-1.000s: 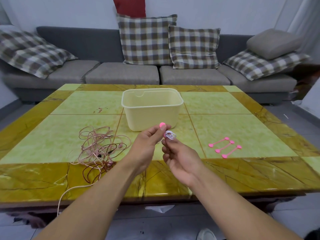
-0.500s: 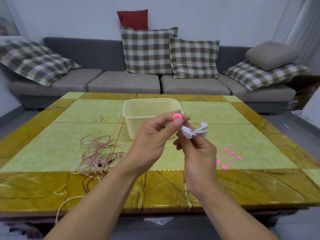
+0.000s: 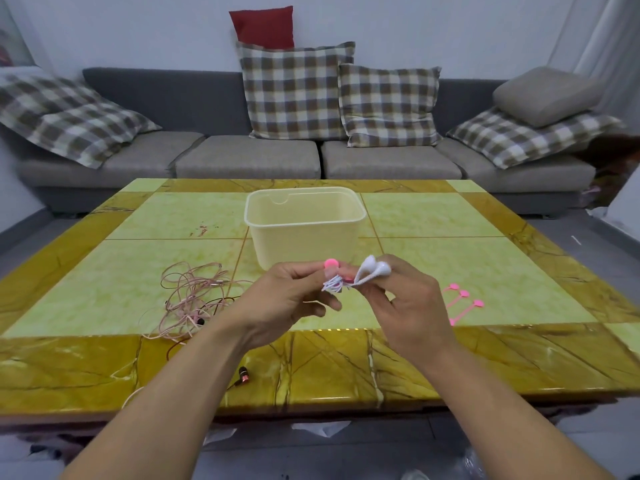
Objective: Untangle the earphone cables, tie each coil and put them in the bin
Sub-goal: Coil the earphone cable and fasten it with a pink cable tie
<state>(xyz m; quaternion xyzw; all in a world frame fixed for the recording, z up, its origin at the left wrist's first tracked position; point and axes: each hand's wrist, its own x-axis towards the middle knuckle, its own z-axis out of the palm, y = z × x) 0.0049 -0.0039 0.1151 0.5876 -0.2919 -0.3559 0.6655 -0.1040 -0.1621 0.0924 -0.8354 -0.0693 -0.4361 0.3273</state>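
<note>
A small coil of white earphones [image 3: 360, 276] hangs in the air in front of the cream bin [image 3: 304, 226]. My right hand [image 3: 410, 304] pinches the coil, its two earbuds sticking up. My left hand [image 3: 284, 301] pinches a pink cable tie [image 3: 330, 264] that is wrapped at the coil. A tangle of pink and dark earphone cables [image 3: 194, 297] lies on the table to the left, with one copper earbud [image 3: 243, 374] near the front edge.
Three spare pink ties [image 3: 462, 303] lie on the table right of my right hand. The yellow-green marble table [image 3: 450, 271] spans the view. A grey sofa [image 3: 249, 157] with checked cushions stands behind it.
Both hands have lifted the white coil and pink tie up toward the bin. The coil has turned so the earbuds now point up and right.
</note>
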